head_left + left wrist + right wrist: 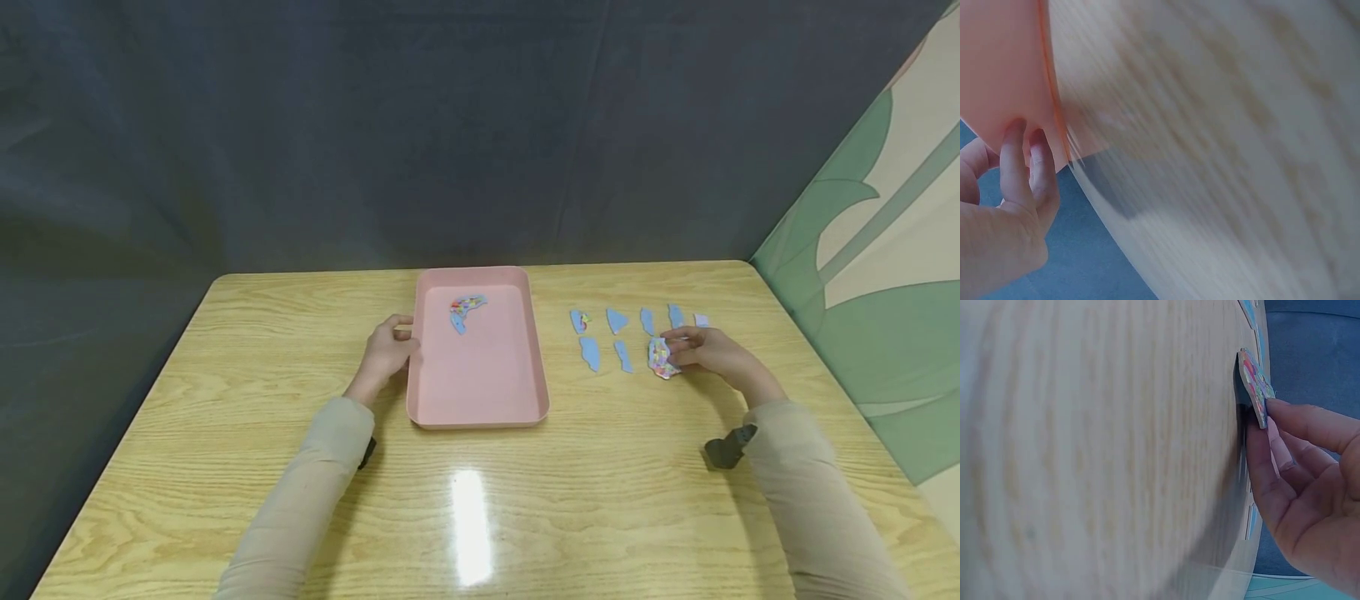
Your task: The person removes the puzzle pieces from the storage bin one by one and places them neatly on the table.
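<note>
The pink tray [480, 383] lies on the table, and my left hand [387, 348] holds its left side. In the left wrist view the left hand's fingertips [1015, 125] rest against the tray's outer wall [1004, 56]. Inside the tray, near the far end, a few joined puzzle pieces [465, 310] show blue and multicoloured print. Over on the right, my right hand [705, 350] pinches a multicoloured puzzle piece [660, 358] between thumb and fingers. That piece [1254, 381] is tilted up on edge close over the table in the right wrist view.
Several loose, mostly blue puzzle pieces [590, 353] lie in two rows right of the tray. A small pale piece [701, 320] lies just beyond the right hand. A dark curtain [450, 133] hangs behind the table [600, 500]; a leaf-patterned cloth [885, 250] is at the right.
</note>
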The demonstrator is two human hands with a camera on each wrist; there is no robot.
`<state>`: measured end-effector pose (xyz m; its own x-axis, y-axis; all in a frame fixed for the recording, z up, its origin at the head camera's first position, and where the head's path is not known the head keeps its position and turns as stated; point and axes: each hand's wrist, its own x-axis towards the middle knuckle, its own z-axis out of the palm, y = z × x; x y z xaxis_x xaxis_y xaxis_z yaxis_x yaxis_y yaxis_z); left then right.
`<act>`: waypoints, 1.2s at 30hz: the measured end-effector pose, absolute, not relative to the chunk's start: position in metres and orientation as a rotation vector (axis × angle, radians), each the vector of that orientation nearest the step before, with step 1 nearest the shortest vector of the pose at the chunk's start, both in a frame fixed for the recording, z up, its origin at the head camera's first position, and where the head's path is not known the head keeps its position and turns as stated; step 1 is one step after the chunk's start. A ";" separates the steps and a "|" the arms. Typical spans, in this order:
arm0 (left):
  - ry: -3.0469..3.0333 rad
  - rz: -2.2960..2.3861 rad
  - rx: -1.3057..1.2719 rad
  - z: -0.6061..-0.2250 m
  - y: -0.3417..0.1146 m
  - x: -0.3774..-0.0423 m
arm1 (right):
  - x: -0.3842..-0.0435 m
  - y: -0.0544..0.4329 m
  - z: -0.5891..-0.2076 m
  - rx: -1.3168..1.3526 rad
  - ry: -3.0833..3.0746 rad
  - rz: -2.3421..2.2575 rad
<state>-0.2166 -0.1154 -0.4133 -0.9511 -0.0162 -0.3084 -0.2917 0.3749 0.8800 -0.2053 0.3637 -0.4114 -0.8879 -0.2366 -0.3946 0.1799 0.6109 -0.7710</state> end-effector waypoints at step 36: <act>2.427 1.579 -0.265 -0.413 -0.117 -0.217 | -0.236 0.284 -0.381 -0.144 2.575 -1.048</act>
<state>-0.2172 -0.1170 -0.4133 -0.9563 -0.0238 -0.2913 -0.2759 0.4018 0.8732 -0.2356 0.2843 -0.3808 -0.9314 -0.2243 -0.2865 0.0396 0.7203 -0.6926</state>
